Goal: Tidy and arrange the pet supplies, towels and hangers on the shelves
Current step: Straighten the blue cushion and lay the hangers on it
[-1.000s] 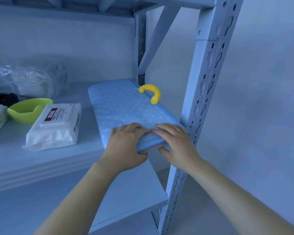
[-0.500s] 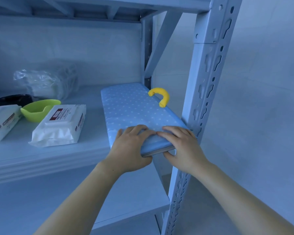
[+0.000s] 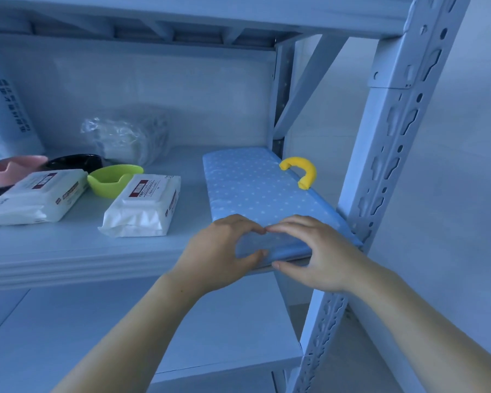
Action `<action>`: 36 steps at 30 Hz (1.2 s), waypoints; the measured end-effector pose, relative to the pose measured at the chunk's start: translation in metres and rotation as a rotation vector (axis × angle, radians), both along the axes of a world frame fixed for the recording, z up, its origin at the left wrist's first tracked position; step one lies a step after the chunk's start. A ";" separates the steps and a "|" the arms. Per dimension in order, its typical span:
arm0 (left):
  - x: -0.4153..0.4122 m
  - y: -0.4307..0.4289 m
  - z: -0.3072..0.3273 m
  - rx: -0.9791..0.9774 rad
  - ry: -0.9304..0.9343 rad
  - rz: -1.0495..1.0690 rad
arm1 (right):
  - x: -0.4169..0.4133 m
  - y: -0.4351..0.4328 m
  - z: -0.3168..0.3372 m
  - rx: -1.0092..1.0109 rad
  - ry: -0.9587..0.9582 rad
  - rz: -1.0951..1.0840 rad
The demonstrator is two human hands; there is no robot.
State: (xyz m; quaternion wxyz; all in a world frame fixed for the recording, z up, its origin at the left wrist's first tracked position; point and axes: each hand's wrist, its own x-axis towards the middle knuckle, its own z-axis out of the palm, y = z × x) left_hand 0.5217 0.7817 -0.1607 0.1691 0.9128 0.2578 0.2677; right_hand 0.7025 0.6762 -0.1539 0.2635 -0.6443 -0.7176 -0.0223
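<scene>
A long flat blue item with white dots (image 3: 253,188) lies on the middle shelf (image 3: 82,251) at its right end, a yellow hook (image 3: 301,171) sticking out of its right side. My left hand (image 3: 219,256) grips its near end, fingers on top and thumb on the front edge. My right hand (image 3: 315,251) holds the same end from the right, fingers on top and thumb underneath. The near end overhangs the shelf's front edge.
Two white wipe packs (image 3: 145,205) (image 3: 37,194), a green bowl (image 3: 114,180), a black bowl (image 3: 74,163), a pink bowl (image 3: 12,168), a clear plastic bag (image 3: 125,137) and a white printed pouch (image 3: 6,120) sit to the left. A perforated steel upright (image 3: 380,165) stands right beside the blue item.
My view has swung left, revealing more items on the shelf. Both hands stay on the blue item's near end, with fingers now more curled and thumbs pinching the front edge.
</scene>
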 end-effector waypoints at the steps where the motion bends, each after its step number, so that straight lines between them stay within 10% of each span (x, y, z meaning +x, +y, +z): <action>1: -0.006 0.000 0.003 0.018 0.003 0.022 | -0.006 0.004 0.001 0.007 0.006 0.018; 36: -0.514 0.113 0.020 0.028 0.074 0.905 | -0.495 0.286 0.027 -0.075 0.033 0.715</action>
